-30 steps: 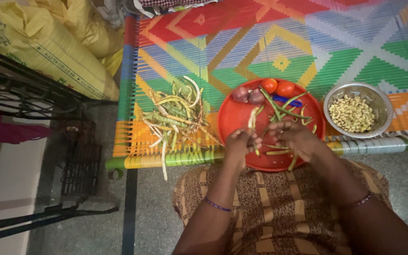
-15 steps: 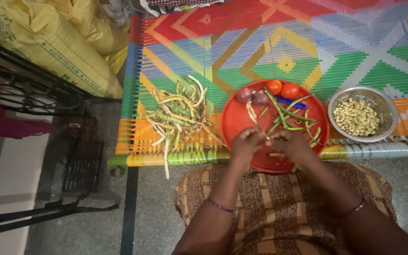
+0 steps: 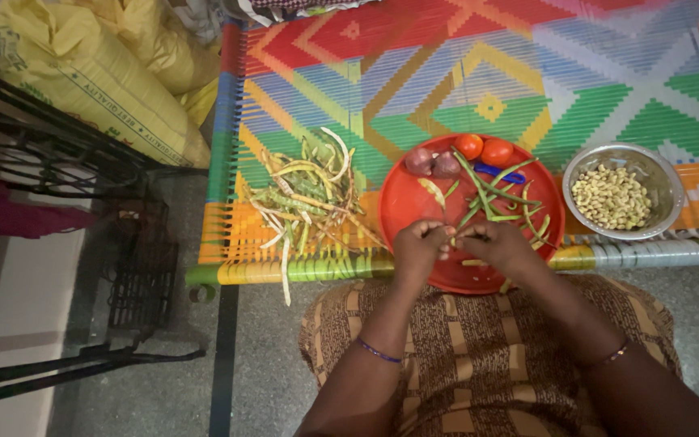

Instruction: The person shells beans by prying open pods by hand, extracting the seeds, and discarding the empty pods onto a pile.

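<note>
Both hands pinch one bean pod (image 3: 452, 235) between them over the near half of the red plate (image 3: 414, 206): left hand (image 3: 419, 247) clenched on its left end, right hand (image 3: 495, 243) fingertips closed on the right end. Pod mostly hidden by fingers; only a short pale bit shows in the gap.

Handling, my read: pod is very light, thin, limp-to-bendy, seam likely splits under thumb pressure. Best hold is at the two ends, thumbs on the seam. Beans inside are small and smooth, so they may roll or slip; keep it over the plate.

Farther out on the plate: loose green pods (image 3: 499, 198), a pale split pod (image 3: 433, 191), two onions (image 3: 433, 164), two tomatoes (image 3: 483, 150), a blue-handled tool (image 3: 499, 172) partly under the pods. Right of the plate, a steel bowl (image 3: 655, 166) of shelled beans (image 3: 611, 198). Left of it, a pile of empty husks (image 3: 305, 202) on the woven cot (image 3: 463, 73). Yellow sacks (image 3: 82, 77) far left.

Versus 1.0 s ago: long pale pod no longer stands up from the left hand; a pale pod now lies on the plate. Hands are closer together, fingertips nearly touching. Bowl, husk pile unchanged.
</note>
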